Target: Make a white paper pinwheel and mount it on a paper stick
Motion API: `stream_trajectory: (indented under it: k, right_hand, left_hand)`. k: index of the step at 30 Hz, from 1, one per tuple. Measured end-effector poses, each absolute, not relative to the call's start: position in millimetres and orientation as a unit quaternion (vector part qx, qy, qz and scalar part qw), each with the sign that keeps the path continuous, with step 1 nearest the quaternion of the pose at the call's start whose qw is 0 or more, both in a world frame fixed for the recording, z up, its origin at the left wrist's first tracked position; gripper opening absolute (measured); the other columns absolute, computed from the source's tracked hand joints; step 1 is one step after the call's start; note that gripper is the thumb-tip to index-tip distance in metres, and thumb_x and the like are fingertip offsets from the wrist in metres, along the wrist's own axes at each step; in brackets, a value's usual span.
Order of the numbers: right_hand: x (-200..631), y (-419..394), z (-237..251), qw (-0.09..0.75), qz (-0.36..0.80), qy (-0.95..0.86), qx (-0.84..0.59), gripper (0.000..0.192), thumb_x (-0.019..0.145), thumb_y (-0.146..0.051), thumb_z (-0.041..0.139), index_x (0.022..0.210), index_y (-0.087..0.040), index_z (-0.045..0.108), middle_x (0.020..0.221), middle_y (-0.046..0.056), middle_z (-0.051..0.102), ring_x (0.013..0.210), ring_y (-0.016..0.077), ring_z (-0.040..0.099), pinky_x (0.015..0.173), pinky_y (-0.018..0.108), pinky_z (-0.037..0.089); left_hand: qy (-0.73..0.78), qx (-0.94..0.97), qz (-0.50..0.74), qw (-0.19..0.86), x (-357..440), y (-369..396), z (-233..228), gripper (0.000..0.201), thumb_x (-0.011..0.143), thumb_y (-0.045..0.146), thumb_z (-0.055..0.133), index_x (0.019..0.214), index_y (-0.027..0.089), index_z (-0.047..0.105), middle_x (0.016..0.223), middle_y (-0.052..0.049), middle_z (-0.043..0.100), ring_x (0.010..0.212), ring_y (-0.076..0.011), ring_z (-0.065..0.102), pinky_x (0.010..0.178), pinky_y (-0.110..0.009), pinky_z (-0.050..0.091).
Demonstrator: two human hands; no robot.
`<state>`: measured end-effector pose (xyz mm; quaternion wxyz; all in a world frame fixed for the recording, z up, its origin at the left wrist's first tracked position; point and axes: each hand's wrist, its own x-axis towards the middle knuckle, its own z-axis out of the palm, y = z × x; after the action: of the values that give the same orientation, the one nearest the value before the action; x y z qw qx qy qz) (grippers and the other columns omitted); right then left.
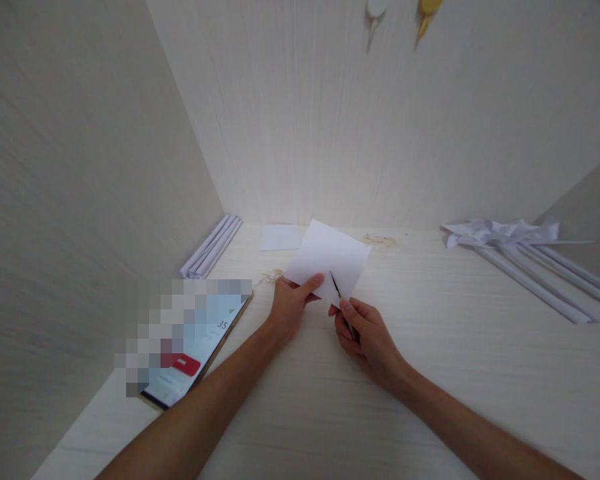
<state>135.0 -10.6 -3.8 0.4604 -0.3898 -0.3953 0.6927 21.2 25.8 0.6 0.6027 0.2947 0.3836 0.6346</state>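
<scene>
A white sheet of paper (329,250), turned at an angle, is held above the table in the middle of the head view. My left hand (290,307) is closed on its lower left edge, thumb on top and fingers underneath. In my right hand (365,333) is a pair of scissors (335,285), gripped by the handles. One dark, narrow blade lies over the lower part of the paper, pointing up and left; the other blade is hidden. My fingers cover most of the handles.
Another white sheet (280,237) lies by the back wall. Rolled paper tubes (213,247) are at left. A phone (200,347) rests beside my left forearm. At right are paper pieces with ruffled tops and long stems (535,273). Two hooks (377,8) hang on the wall.
</scene>
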Motion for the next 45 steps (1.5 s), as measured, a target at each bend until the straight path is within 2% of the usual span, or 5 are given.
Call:
stream_trajectory:
  k: [23, 33, 37, 41, 45]
  right_hand:
    - [136, -12, -2, 0.465, 0.681, -0.399, -0.401, 0.034, 0.065, -0.048, 0.057, 0.065, -0.015, 0.049, 0.037, -0.01, 0.034, 0.026, 0.0004, 0.021, 0.028, 0.017, 0.008]
    - [137, -11, -3, 0.436, 0.697, -0.419, -0.386, 0.031, 0.068, -0.046, 0.056, 0.066, -0.015, 0.048, 0.039, -0.01, 0.034, 0.028, -0.0001, 0.021, 0.028, 0.015, 0.009]
    - [138, -11, -4, 0.446, 0.7, -0.421, -0.365, 0.029, 0.071, -0.044, 0.054, 0.068, -0.015, 0.049, 0.04, -0.01, 0.035, 0.028, -0.0004, 0.022, 0.028, 0.015, 0.009]
    - [137, -12, -5, 0.455, 0.697, -0.423, -0.358, 0.027, 0.073, -0.042, 0.053, 0.07, -0.015, 0.05, 0.041, -0.01, 0.036, 0.028, -0.0003, 0.023, 0.028, 0.015, 0.01]
    - [137, -12, -4, 0.456, 0.696, -0.426, -0.356, 0.027, 0.074, -0.041, 0.052, 0.071, -0.015, 0.05, 0.042, -0.01, 0.036, 0.028, -0.0004, 0.024, 0.028, 0.014, 0.011]
  left_hand:
    - [0.387, 0.293, 0.623, 0.614, 22, 25, 2, 0.025, 0.047, 0.018, 0.074, 0.07, 0.012, 0.065, 0.07, -0.004, 0.067, 0.063, -0.0132, 0.06, 0.058, -0.025, 0.05]
    - [0.409, 0.213, 0.687, 0.561, 11, 32, 5, 0.019, 0.048, 0.021, 0.072, 0.057, 0.013, 0.057, 0.053, 0.004, 0.057, 0.045, -0.003, 0.049, 0.041, -0.013, 0.034]
    - [0.399, 0.208, 0.705, 0.547, 9, 34, 2, 0.023, 0.048, 0.02, 0.072, 0.053, 0.013, 0.052, 0.046, 0.008, 0.048, 0.035, 0.0017, 0.034, 0.033, -0.011, 0.023]
    - [0.39, 0.212, 0.713, 0.543, 10, 36, 0, 0.022, 0.05, 0.018, 0.072, 0.062, 0.013, 0.054, 0.055, 0.006, 0.054, 0.041, -0.0001, 0.043, 0.037, -0.011, 0.033]
    - [0.363, 0.193, 0.726, 0.55, 13, 36, 1, 0.018, 0.054, 0.009, 0.067, 0.065, 0.015, 0.053, 0.067, 0.004, 0.061, 0.057, -0.0045, 0.056, 0.054, -0.015, 0.048]
